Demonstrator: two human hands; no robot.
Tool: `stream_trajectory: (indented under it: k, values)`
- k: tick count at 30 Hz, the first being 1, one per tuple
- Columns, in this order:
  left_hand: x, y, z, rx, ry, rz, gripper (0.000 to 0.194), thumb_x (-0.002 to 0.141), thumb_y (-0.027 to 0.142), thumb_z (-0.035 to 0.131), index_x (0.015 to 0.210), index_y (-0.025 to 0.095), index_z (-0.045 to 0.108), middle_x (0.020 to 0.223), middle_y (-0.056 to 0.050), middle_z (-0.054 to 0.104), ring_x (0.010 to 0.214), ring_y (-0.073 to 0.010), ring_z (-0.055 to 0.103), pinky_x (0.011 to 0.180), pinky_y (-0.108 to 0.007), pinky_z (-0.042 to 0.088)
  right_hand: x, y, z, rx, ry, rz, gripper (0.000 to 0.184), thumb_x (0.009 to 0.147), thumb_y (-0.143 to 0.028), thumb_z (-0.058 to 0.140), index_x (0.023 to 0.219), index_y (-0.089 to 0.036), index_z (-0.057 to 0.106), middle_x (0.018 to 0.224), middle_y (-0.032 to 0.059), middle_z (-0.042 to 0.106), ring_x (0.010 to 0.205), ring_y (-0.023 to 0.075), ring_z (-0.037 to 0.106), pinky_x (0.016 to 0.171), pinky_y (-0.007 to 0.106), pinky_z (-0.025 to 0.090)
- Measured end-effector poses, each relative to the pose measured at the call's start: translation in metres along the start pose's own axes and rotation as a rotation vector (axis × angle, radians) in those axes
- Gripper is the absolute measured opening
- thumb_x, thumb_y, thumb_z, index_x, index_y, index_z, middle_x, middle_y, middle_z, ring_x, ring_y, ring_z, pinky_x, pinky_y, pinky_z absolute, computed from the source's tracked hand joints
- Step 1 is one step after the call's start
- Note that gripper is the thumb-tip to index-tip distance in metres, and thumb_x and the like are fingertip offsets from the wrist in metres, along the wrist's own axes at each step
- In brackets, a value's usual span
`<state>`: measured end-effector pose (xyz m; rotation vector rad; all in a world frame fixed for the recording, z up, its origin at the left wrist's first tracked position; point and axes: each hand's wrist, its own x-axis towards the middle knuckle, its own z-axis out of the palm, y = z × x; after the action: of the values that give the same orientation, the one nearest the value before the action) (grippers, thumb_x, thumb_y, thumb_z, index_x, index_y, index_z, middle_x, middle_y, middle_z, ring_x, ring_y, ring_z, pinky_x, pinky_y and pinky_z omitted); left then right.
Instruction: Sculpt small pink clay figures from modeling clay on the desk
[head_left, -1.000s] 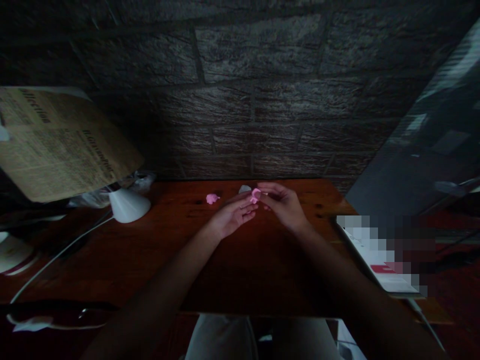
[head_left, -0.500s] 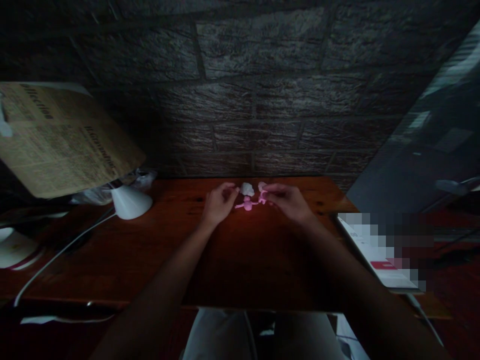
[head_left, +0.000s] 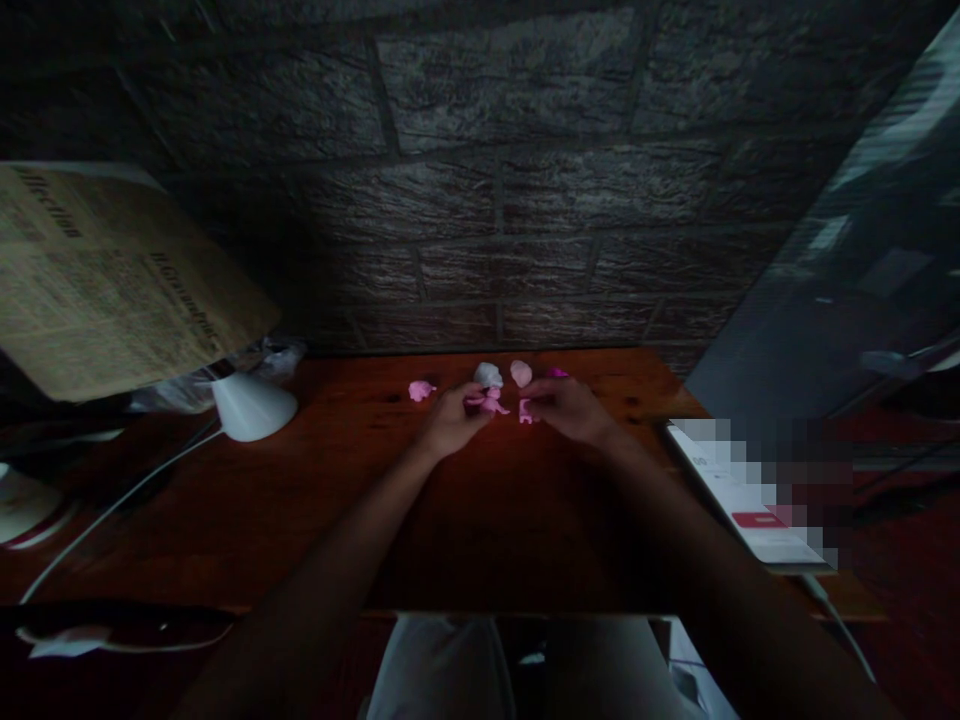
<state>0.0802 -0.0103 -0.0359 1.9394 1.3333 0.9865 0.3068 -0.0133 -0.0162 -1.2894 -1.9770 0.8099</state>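
My left hand is closed at the fingertips on a small pink clay figure, which has thin arms and tilts. In my right hand, thumb and finger pinch a small pink clay piece with short leg-like stubs. The two pink pieces are apart, just above or on the wooden table. Behind them sit a white lump and a pale pink lump. A bright magenta piece shows partly behind my right hand. Left of my left hand lies another pink clay shape.
On the left of the wooden table stands a lamp with a white cone and a printed paper shade; its cable runs forward. A white flat device lies at the right edge. A brick wall rises behind.
My left hand has moved right and taken hold of the pink figure, which now tilts. The pink shape at left has come into sight. My right hand has shifted slightly nearer with its pink piece.
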Motion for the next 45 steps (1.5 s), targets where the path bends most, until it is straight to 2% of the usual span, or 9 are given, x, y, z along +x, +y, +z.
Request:
stream_trajectory:
  k: [8,12,18,22,25,29,35,40,45]
  values:
    - [0.002,-0.001,-0.001,-0.315,0.071,0.011,0.027,0.073,0.015,0.077,0.099,0.021,0.075,0.104,-0.008,0.078,0.098,-0.0211,0.072,0.097,-0.04,0.053,-0.001,0.002,-0.004,0.096,0.008,-0.05,0.009,0.078,-0.02,0.072,0.075,-0.023,0.079,0.071,0.0011,0.075,0.064,0.0172,0.067,0.071,0.033,0.054]
    - [0.0,0.008,0.002,-0.379,0.088,0.051,0.032,0.073,0.016,0.08,0.104,0.021,0.073,0.113,-0.009,0.076,0.106,-0.0219,0.07,0.098,-0.04,0.052,0.001,0.003,-0.012,0.229,0.037,0.033,0.011,0.079,-0.026,0.074,0.086,-0.021,0.08,0.076,0.0018,0.077,0.059,0.0144,0.064,0.061,0.029,0.052]
    - [-0.009,0.025,0.006,-0.327,0.1,0.213,0.036,0.08,0.024,0.08,0.115,0.022,0.071,0.126,-0.01,0.072,0.114,-0.0235,0.067,0.105,-0.041,0.05,0.002,-0.009,-0.011,0.502,0.149,0.072,0.026,0.078,-0.041,0.079,0.095,-0.021,0.08,0.1,0.0067,0.079,0.076,0.0169,0.068,0.058,0.025,0.051]
    - [-0.014,0.032,0.007,-0.243,0.109,0.281,0.037,0.083,0.024,0.079,0.119,0.024,0.07,0.125,-0.009,0.072,0.114,-0.0236,0.066,0.104,-0.04,0.051,0.001,-0.017,-0.007,0.641,0.09,0.067,0.036,0.079,-0.042,0.079,0.107,-0.02,0.078,0.098,0.0065,0.078,0.069,0.0143,0.066,0.059,0.027,0.051]
    - [-0.015,0.034,0.008,-0.268,0.113,0.298,0.037,0.081,0.022,0.079,0.117,0.024,0.071,0.124,-0.009,0.071,0.114,-0.0234,0.066,0.101,-0.038,0.053,-0.001,-0.02,-0.006,0.652,0.047,0.005,0.035,0.08,-0.043,0.078,0.108,-0.02,0.077,0.09,0.0051,0.076,0.064,0.0137,0.063,0.057,0.027,0.05]
    - [-0.014,0.035,0.011,-0.476,0.094,0.181,0.038,0.076,0.02,0.082,0.112,0.023,0.072,0.123,-0.007,0.071,0.108,-0.0221,0.07,0.099,-0.038,0.055,-0.002,-0.023,-0.006,0.624,0.009,-0.032,0.033,0.081,-0.046,0.079,0.102,-0.021,0.078,0.081,0.0037,0.074,0.062,0.0143,0.062,0.056,0.028,0.049]
    - [-0.011,0.035,0.014,-0.75,0.092,0.01,0.057,0.064,0.02,0.09,0.117,0.023,0.068,0.125,-0.006,0.071,0.108,-0.0221,0.071,0.1,-0.039,0.055,0.0,-0.021,-0.005,0.635,0.042,-0.022,0.031,0.078,-0.044,0.081,0.099,-0.022,0.079,0.08,0.0022,0.074,0.063,0.0133,0.06,0.059,0.028,0.05]
    - [-0.009,0.033,0.014,-0.95,0.058,-0.092,0.05,0.067,0.024,0.089,0.113,0.022,0.069,0.108,-0.005,0.076,0.106,-0.0211,0.071,0.1,-0.039,0.054,0.0,-0.02,-0.005,0.616,0.07,0.007,0.029,0.078,-0.043,0.079,0.098,-0.021,0.079,0.085,0.0034,0.075,0.066,0.013,0.061,0.059,0.027,0.049]
    - [-0.008,0.032,0.012,-1.031,-0.005,-0.184,0.045,0.065,0.019,0.09,0.106,0.02,0.071,0.104,-0.004,0.076,0.102,-0.0181,0.072,0.098,-0.035,0.055,-0.001,-0.024,-0.005,0.63,0.064,0.002,0.032,0.077,-0.044,0.081,0.098,-0.02,0.079,0.08,0.0032,0.075,0.062,0.0129,0.06,0.057,0.028,0.049]
